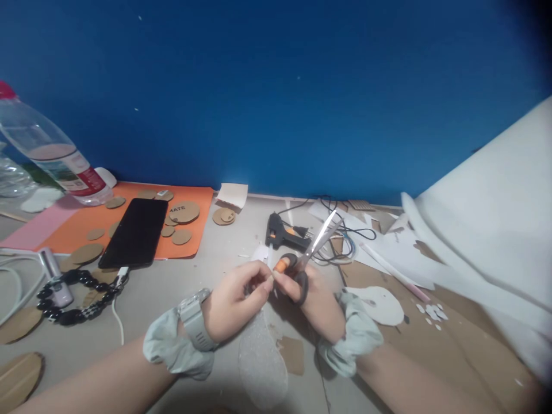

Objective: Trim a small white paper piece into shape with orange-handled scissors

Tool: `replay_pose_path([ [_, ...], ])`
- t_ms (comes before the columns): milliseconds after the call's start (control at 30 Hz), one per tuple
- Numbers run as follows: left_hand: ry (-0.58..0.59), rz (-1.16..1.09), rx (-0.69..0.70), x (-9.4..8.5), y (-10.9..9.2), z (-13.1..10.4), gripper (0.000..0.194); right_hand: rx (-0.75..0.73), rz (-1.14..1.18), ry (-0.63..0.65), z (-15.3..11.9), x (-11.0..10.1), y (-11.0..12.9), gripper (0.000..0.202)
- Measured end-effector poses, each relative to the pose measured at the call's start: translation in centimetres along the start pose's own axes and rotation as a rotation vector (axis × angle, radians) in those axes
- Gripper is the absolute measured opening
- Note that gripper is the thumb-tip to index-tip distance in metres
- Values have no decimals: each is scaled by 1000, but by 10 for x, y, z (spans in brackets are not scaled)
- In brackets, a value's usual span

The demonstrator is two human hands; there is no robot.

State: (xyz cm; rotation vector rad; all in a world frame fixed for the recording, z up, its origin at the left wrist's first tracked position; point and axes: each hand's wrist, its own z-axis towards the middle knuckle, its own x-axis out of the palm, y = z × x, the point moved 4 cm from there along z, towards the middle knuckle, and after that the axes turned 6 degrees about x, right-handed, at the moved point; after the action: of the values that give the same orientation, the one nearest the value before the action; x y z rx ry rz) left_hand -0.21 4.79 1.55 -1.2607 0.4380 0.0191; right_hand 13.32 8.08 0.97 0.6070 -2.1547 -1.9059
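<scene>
My left hand [241, 296] is closed in a pinch, its fingertips meeting those of my right hand; whatever sits between them is too small to make out. Around the fingers of my right hand [317, 299] are the black handle loops of a pair of scissors [319, 237], whose blades point up and away, slightly apart. Something orange covers one right fingertip. Just beyond my hands lies a black hot glue gun [282, 233] on its side. Below them is a pale, rounded, speckled piece [263, 368], beside a small cardboard scrap [292, 355].
At left are a black phone [135, 233], cardboard discs [184, 212] on orange paper [202, 230], a beaded bracelet [69, 316] and a plastic bottle [64, 158]. Cables, paper scraps and a white cutout [379, 305] lie right. A blue wall [276, 103] stands behind.
</scene>
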Motion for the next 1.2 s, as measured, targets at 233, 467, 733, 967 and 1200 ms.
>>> replay_pose_path([
  [233, -16, -13, -4, 1, 2, 1, 17, 0, 56, 37, -1, 2, 1, 24],
  [467, -69, -57, 17, -2, 3, -1, 16, 54, 99, 39, -5, 2, 1, 30],
  [733, -258, -116, 75, -11, 0, -5, 17, 22, -50, 515, -6, 12, 5, 55],
  [967, -250, -129, 60, -10, 1, -4, 17, 14, -110, 603, -6, 13, 1, 55],
  [1200, -258, -101, 67, -11, 0, -5, 16, -77, -301, 514, -7, 11, 2, 48],
])
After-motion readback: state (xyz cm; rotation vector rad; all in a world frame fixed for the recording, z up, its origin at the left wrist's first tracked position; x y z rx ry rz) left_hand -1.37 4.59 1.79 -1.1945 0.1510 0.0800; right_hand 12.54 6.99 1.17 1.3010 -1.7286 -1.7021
